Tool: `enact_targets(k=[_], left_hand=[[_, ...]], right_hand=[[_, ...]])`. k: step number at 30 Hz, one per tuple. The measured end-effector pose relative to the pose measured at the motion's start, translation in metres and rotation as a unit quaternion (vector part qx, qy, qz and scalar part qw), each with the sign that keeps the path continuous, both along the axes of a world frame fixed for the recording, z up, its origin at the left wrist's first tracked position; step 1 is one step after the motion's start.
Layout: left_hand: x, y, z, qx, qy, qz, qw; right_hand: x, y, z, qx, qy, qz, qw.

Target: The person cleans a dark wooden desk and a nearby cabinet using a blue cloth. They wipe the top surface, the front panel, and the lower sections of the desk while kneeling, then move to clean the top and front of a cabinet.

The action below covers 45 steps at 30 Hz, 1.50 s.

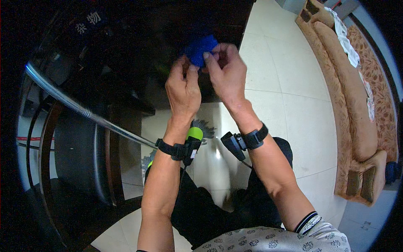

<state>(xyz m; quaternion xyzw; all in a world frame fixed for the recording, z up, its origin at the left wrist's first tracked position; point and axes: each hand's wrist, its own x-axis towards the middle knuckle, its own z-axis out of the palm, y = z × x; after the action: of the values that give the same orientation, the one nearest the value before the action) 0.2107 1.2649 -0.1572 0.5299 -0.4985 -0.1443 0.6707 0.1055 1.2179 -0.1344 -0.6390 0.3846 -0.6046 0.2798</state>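
Note:
A small blue piece of thin, flexible material (pixel 200 50) is held up between my two hands, over a dark surface. Its exact kind is hard to make out in the dim light. My left hand (pixel 185 91) pinches its lower edge between thumb and fingers. On the right side, my right hand (pixel 229 75) grips it with the thumb on top and the fingers curled behind. Both hands are close together, with their fingertips a short way apart. Strapped to each wrist is a small black device, one at the left wrist (pixel 179 151) and one at the right wrist (pixel 248 138).
Dark furniture (pixel 141 28) bearing a written label fills the upper left. A metal pole (pixel 116 126) slants toward a grey-fringed, green mop head (pixel 206 127) beyond my left forearm. A dark wooden chair (pixel 75 151) stands left. Pale tiles (pixel 302 132) lead to a brown sofa (pixel 349 94).

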Motion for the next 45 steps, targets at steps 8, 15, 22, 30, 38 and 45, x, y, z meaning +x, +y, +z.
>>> enact_targets(k=[8,15,22,30,38,45], left_hand=[[0.025,-0.005,-0.084,0.271,-0.060,-0.075,0.958],[0.028,-0.019,-0.159,0.447,-0.081,-0.140,0.880],[0.018,-0.022,-0.183,0.473,-0.066,-0.110,0.871],[0.009,-0.008,-0.062,0.347,-0.020,0.056,0.936],[0.012,0.004,0.025,-0.084,-0.072,0.133,0.985],[0.013,0.006,0.032,-0.086,-0.048,0.116,0.988]], right_hand=[[-0.009,0.014,-0.105,0.095,0.107,-0.018,0.990],[-0.005,0.019,-0.203,0.144,0.159,-0.067,0.974],[0.002,0.014,-0.225,0.239,0.150,-0.043,0.959],[0.012,0.017,-0.111,0.168,0.047,-0.005,0.985],[0.034,0.010,0.037,-0.068,-0.031,0.034,0.997],[0.029,0.010,0.036,-0.072,-0.002,0.050,0.996]])
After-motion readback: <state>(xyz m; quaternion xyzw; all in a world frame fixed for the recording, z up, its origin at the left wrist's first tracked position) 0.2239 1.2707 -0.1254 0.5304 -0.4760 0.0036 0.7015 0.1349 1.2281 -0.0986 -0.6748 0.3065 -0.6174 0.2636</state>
